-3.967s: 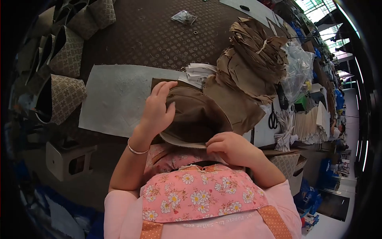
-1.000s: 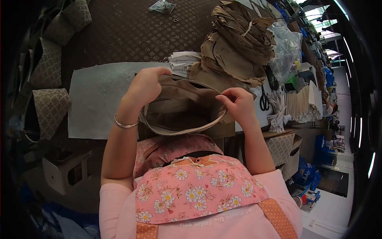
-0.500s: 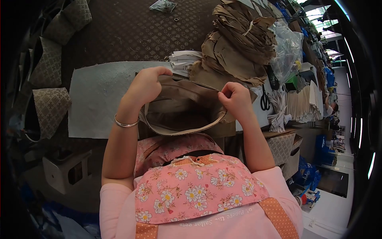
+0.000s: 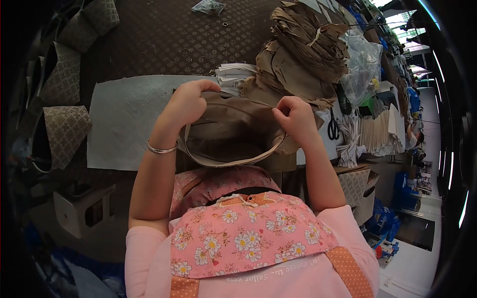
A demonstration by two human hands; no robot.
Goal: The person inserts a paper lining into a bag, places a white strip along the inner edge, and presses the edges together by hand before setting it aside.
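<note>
A brown, lined bag (image 4: 231,131) lies in front of my body with its mouth held wide toward me. Its near rim curves down just above my apron, and the inside looks dark and smooth. My left hand (image 4: 191,105) grips the far rim at the left corner, the fingers curled over the edge and partly hidden. At the right corner, my right hand (image 4: 296,120) pinches the same rim between thumb and fingers. The bag's outside is mostly out of sight.
A grey-white sheet (image 4: 119,124) covers the table left of the bag. Beyond stand folded white pieces (image 4: 234,73) and bundled brown fabric (image 4: 300,59). Black scissors (image 4: 333,126) lie at right, near stacked cream pieces (image 4: 380,130). Patterned bags (image 4: 64,134) stand at far left.
The whole view has shifted slightly. Both hands keep their hold on the rim, and the lining inside the bag sits a little differently.
</note>
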